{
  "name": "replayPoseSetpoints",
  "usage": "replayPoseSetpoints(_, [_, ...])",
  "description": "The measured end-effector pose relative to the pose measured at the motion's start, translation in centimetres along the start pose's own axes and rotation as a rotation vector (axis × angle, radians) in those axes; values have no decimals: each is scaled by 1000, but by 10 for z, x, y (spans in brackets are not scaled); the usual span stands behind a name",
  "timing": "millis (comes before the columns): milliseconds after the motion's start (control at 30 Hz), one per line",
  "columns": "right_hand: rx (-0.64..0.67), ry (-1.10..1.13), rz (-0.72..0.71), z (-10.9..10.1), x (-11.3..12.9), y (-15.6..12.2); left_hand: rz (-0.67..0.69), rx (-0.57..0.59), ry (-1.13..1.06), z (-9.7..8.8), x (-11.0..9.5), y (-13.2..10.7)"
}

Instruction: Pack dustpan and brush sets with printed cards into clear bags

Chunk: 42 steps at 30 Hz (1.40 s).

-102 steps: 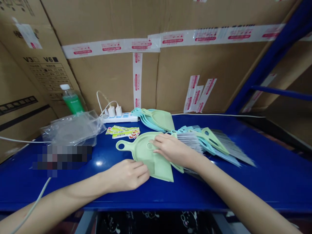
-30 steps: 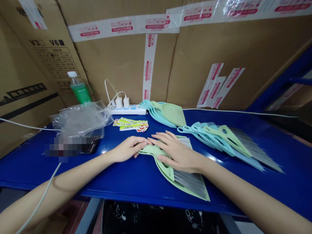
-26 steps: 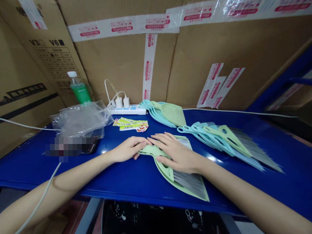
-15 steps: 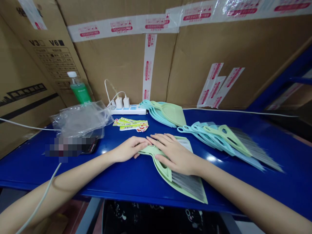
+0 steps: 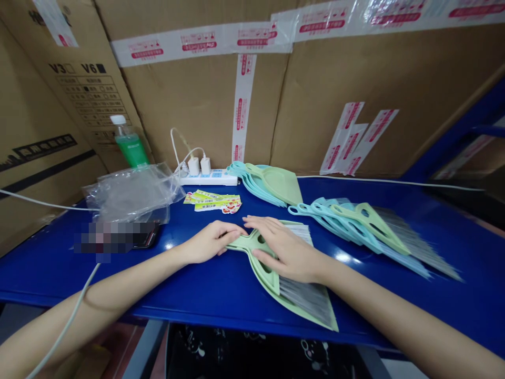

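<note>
A light green dustpan [image 5: 276, 299] lies on the blue table with a matching hand brush [image 5: 304, 298] nested on top, grey bristles pointing right. My left hand [image 5: 211, 243] is closed around the handle end of both, thumb on top. Resting over the brush's head is my right hand [image 5: 292, 253], its fingers stretched out and slightly apart; it hides part of the brush. Behind them sits a stack of blue dustpans with a green dustpan [image 5: 279, 184] on top. To the right, several blue brushes lie under a green brush [image 5: 373, 223].
Printed yellow-green labels [image 5: 215, 201] lie ahead of my left hand. Clear plastic bags [image 5: 134, 192], a green-liquid bottle [image 5: 132, 148] and a power strip [image 5: 211, 178] with chargers stand at back left. A white cable [image 5: 65, 321] crosses my left forearm. Cardboard [image 5: 197, 105] walls the back.
My right hand's fingertips have drawn slightly away from my left hand, showing more of the brush's upper hole. My left hand keeps its hold. The view has shifted slightly.
</note>
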State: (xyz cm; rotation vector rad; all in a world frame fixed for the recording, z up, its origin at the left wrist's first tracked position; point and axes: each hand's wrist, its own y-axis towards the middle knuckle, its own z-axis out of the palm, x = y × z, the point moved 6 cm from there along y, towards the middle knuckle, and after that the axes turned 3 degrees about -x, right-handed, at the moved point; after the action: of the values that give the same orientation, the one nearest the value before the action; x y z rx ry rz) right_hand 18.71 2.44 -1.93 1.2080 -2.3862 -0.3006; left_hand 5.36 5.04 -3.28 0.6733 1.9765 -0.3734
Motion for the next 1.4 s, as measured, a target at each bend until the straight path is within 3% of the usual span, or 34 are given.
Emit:
replayPoseSetpoints(167, [-115, 93, -78, -8, 3, -1, -9, 9, 10, 0, -3, -1])
replayPoseSetpoints(500, [-327, 47, -187, -11, 2, -5, -24, 22, -13, 0, -1, -2])
replayPoseSetpoints(1000, [-313, 46, -186, -9, 2, -6, 3, 37, -12, 1, -4, -1])
replayPoseSetpoints(1400, [-291, 141, -194, -7, 3, -6, -55, 24, -43, 1, 0, 1])
